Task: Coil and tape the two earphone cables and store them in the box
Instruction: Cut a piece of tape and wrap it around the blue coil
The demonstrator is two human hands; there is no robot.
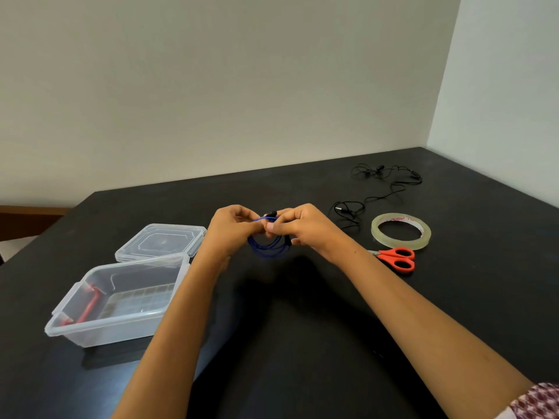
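Head: left hand [233, 229], right hand [299, 226] pinch blue cable [267, 248] apart from box [121, 326].

Blue cable [269, 248] top hidden by right hand [299, 228]; scissors [387, 254] blades behind right forearm [393, 282]

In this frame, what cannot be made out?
Head view:
blue earphone cable: coil's top hidden by left hand and right hand; taped or not, unclear.
scissors: blades hidden behind the right forearm.
tape roll: print too small to read.
box: red part inside blurred by its wall.
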